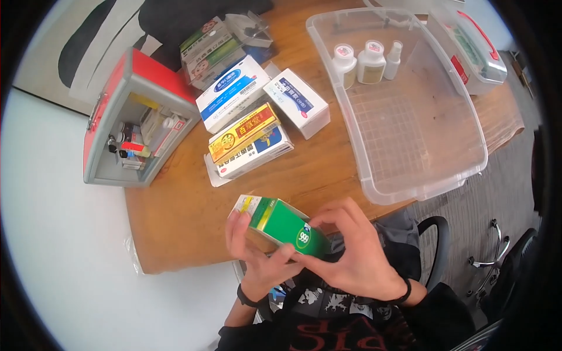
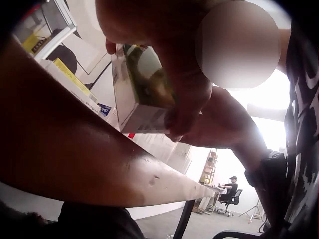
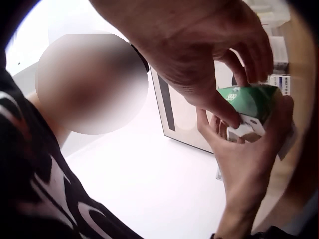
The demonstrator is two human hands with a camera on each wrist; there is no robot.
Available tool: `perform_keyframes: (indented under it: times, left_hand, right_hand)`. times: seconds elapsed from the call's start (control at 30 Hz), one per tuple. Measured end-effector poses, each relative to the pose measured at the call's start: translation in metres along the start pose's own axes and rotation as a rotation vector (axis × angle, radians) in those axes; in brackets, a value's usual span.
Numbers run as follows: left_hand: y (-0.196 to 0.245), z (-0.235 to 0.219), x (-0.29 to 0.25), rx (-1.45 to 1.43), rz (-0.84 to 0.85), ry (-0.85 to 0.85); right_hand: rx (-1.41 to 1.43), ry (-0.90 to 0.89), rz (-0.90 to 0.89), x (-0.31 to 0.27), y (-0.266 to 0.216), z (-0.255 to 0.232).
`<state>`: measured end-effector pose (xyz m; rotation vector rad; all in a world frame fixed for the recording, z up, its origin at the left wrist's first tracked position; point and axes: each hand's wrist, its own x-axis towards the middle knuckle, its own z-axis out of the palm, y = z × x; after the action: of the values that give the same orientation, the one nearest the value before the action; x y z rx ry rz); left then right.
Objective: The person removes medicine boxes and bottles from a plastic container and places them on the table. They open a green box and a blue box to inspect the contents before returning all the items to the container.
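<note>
A green and white box (image 1: pixel 288 227) marked 999 is held in front of the body, above the table's near edge. The left hand (image 1: pixel 257 257) grips it, fingers at its upper left end and thumb on its near side. Thumb and fingers of the right hand (image 1: pixel 360 257) pinch the box's other end. In the right wrist view, the green box (image 3: pixel 251 102) lies between the right hand (image 3: pixel 199 55) and the left hand (image 3: pixel 249 164), with a white flap at one end. The left wrist view shows the box (image 2: pixel 142 107) from below, partly in shadow.
On the wooden table (image 1: pixel 175 234), several medicine boxes (image 1: pixel 237 93) lie beyond the hands. A red and grey cabinet (image 1: pixel 140 117) with small bottles stands left. At right, a clear plastic bin (image 1: pixel 398 128) holds three white bottles (image 1: pixel 371 62). Another clear case (image 1: pixel 468 52) stands behind it.
</note>
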<state>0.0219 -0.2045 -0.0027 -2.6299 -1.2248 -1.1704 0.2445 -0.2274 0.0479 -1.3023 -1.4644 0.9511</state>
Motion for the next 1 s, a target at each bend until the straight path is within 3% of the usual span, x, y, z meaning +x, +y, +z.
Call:
perform_keyframes:
  times: [0.13, 0.17, 0.23, 0.3, 0.5, 0.63, 0.77, 0.87, 0.93, 1.0]
  left_hand:
    - [-0.011, 0.015, 0.005, -0.101, -0.052, 0.116]
    - [-0.003, 0.008, 0.007, -0.026, -0.173, -0.014]
    - [-0.008, 0.012, 0.006, -0.093, -0.130, 0.039]
    - [-0.011, 0.006, 0.011, -0.077, -0.058, -0.011]
    - [-0.011, 0.012, 0.008, -0.082, -0.105, -0.009]
    - [-0.024, 0.014, -0.007, -0.165, -0.162, -0.054]
    - [-0.050, 0.018, -0.034, -0.253, -0.246, -0.118]
    - [-0.055, 0.033, -0.036, -0.333, -0.189, 0.030]
    - [-0.046, 0.035, -0.018, -0.315, -0.167, 0.076]
    - [-0.030, 0.027, 0.004, -0.216, -0.111, 0.074]
  right_hand:
    - [-0.151, 0.227, -0.156, -0.005, -0.004, 0.028]
    - [-0.184, 0.303, -0.209, -0.007, -0.003, 0.039]
    - [-0.192, 0.318, -0.313, -0.013, 0.004, 0.054]
    - [-0.232, 0.315, -0.386, -0.019, 0.008, 0.066]
    - [-0.229, 0.222, -0.382, -0.025, 0.010, 0.062]
    - [-0.313, 0.306, -0.580, -0.030, 0.015, 0.068]
    - [-0.289, 0.170, -0.547, -0.026, 0.006, 0.054]
    - [-0.121, 0.057, -0.406, -0.032, -0.009, 0.043]
    - [0.073, -0.065, -0.276, -0.024, -0.017, 0.019]
    - [0.106, -0.012, -0.208, -0.019, -0.005, 0.011]
